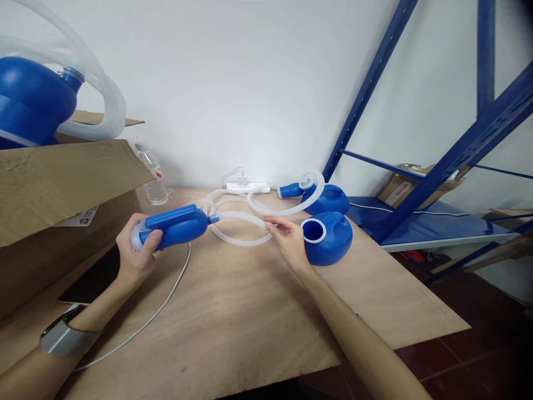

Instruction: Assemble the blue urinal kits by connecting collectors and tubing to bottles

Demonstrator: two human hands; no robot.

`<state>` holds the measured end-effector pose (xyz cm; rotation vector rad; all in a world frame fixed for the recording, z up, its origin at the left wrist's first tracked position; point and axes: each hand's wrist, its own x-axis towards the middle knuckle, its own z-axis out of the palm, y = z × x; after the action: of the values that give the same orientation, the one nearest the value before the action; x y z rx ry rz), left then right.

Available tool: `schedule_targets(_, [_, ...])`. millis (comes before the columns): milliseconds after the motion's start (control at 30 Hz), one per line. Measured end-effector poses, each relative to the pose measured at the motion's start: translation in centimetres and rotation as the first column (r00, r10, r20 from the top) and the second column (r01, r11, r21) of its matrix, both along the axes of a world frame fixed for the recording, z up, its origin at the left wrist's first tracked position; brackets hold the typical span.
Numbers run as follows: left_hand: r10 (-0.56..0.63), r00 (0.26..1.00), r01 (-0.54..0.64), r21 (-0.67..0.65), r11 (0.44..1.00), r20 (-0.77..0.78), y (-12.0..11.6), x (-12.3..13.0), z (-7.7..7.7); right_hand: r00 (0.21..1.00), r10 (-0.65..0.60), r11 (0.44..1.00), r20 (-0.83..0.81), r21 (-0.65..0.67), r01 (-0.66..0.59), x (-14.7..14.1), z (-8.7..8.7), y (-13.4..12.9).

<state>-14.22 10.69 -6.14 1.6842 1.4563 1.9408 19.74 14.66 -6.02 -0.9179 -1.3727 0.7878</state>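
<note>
My left hand [139, 244] is wrapped around a blue plastic urinal funnel [179, 226], raised above the table and lying nearly level. Its translucent collar faces left, and its narrow right end is joined to a clear hose [239, 216]. The hose loops over the tabletop. My right hand [289, 239] pinches this hose between thumb and fingertips, farther along to the right. Just right of that hand, a blue urinal bottle [333, 244] stands with its white-rimmed mouth uncovered. Behind it is a second blue bottle [333, 199] with its own coiled hose and blue funnel.
A cardboard box [70, 189] on the left carries another blue bottle [33, 100] and hose. Near the wall are a water bottle [153, 175] and a power strip [250, 188]. A dark tablet [94, 278] lies by the box. Blue shelving [437, 222] stands right.
</note>
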Motion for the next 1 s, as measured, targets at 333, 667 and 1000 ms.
schedule_targets(333, [0.159, 0.831, 0.004, 0.291, 0.957, -0.533, -0.7, -1.4, 0.6, 0.964, -0.084, 0.983, 0.253, 0.178, 0.039, 1.2, 0.1, 0.5])
schedule_targets(667, [0.256, 0.706, 0.086, 0.439, 0.894, -0.660, -1.3, -0.5, 1.3, 0.992, 0.010, 0.995, 0.129, -0.101, 0.003, 2.0, -1.4, 2.3])
schedule_targets(1000, [0.321, 0.676, 0.046, 0.474, 0.879, -0.663, -0.9, -0.5, 0.8, 0.922, -0.008, 1.000, 0.388, -0.011, 0.014, 2.2, -2.8, 2.5])
